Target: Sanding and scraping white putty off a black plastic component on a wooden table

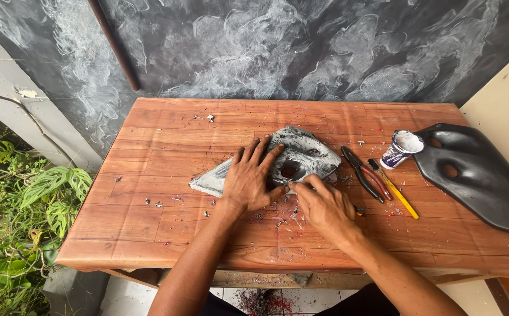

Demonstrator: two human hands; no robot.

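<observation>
Wooden table, littered with scrapings, carries my grey-smeared panel at its middle. I judge the smoothing partly done: filler patches cover it unevenly. My left hand lies flat, spread on it; my right hand, fingers curled, presses at its near edge.

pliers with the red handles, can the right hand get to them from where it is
Probably yes: the pliers lie bare on the table just beyond the right hand, with nothing between, though that hand is busy at the grey panel.
</observation>
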